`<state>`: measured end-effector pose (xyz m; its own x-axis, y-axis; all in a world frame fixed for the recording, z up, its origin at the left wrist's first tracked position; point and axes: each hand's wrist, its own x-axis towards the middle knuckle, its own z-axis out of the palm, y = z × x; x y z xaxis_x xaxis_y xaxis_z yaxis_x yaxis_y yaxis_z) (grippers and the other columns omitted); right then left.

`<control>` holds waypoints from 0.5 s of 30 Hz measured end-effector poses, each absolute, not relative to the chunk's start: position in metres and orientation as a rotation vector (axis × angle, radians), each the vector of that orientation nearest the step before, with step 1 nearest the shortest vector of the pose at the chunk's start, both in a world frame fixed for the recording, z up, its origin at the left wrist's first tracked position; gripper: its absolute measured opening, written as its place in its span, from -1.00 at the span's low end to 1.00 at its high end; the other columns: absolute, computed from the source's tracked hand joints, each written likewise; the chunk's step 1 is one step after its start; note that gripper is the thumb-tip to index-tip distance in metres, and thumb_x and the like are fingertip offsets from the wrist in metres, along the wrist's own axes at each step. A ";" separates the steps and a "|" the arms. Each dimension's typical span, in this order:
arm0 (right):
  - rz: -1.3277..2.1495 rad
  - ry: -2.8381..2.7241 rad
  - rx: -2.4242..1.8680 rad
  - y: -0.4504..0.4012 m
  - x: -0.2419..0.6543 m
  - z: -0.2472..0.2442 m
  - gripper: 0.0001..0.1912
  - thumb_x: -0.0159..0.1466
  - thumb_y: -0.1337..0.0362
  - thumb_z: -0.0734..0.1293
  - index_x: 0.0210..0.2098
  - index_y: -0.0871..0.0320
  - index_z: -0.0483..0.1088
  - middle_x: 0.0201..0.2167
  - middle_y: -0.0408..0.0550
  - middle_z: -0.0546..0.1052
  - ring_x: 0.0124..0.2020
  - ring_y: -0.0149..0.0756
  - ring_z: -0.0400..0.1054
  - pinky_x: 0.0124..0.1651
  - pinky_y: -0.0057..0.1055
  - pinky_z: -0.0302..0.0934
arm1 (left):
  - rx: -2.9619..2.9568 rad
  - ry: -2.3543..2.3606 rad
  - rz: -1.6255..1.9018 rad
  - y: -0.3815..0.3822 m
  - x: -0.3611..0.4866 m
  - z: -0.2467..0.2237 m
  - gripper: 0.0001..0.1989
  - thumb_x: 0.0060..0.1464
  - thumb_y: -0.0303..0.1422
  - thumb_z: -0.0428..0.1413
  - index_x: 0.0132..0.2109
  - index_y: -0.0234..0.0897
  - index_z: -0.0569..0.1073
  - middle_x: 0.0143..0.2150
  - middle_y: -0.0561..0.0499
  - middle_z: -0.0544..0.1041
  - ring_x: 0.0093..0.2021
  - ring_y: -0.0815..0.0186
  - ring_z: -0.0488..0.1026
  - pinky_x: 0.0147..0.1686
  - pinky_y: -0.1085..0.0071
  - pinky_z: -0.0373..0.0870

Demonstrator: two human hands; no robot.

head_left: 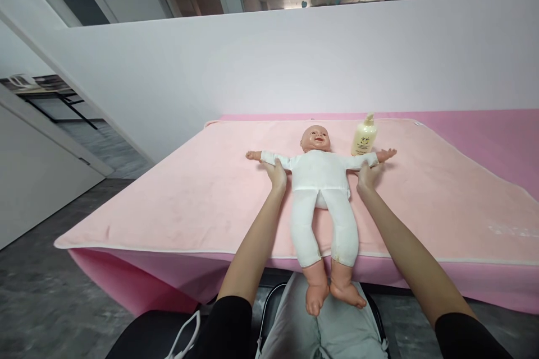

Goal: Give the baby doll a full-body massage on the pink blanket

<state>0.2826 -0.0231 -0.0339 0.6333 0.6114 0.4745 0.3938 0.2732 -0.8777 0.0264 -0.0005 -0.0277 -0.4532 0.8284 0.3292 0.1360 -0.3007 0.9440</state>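
Baby doll point(320, 171) lies face-up on a pink blanket point(189, 196) over the cloth-covered table point(497, 140), feet past the near edge. Its arms are already spread wide but not yet released: left hand point(277, 175) and right hand point(368, 176) each have their grip wrapped around one sleeved arm. Just beyond, the pump bottle point(364, 137) stands untouched by either hand.

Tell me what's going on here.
A person holds a baby doll by its outstretched arms, left hand on one, right hand on the other. The doll lies face up on a pink blanket, its feet past the blanket's front edge. A pump bottle stands just beyond the arm in the right hand.
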 end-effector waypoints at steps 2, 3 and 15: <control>0.131 -0.977 -1.350 -0.028 0.278 -0.027 -0.31 0.08 0.44 0.07 0.23 0.18 -0.01 0.08 0.09 0.32 0.05 -0.26 0.25 0.08 -0.25 0.17 | 1.360 1.585 1.766 -0.009 0.032 -0.020 -0.37 0.11 -0.42 -0.09 0.30 -0.25 -0.10 0.15 -0.16 0.19 0.15 0.24 0.19 0.11 0.34 0.15; 0.114 -1.043 -1.346 -0.030 0.275 -0.024 -0.32 0.06 0.46 0.06 0.20 0.16 0.07 0.05 0.04 0.36 0.03 -0.28 0.27 0.07 -0.26 0.17 | 1.492 1.638 1.691 -0.014 0.036 -0.016 -0.40 0.10 -0.45 -0.09 0.28 -0.19 -0.01 0.12 -0.14 0.21 0.11 0.23 0.23 0.08 0.32 0.19; 0.087 -1.454 -1.439 -0.039 0.259 -0.024 -0.49 0.02 0.51 0.08 -0.13 0.10 0.45 -0.10 -0.05 0.47 -0.08 -0.26 0.33 0.02 -0.29 0.21 | 2.080 1.723 1.210 -0.025 0.043 -0.007 -0.46 0.01 -0.59 -0.11 0.08 0.00 0.36 0.01 -0.08 0.27 -0.02 0.16 0.29 -0.17 0.31 0.32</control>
<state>0.2593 -0.0389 -0.0244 0.2619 0.7660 0.5871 0.6900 0.2767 -0.6688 0.0428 -0.0250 -0.0075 -0.0039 0.8856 0.4645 0.7375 -0.3111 0.5995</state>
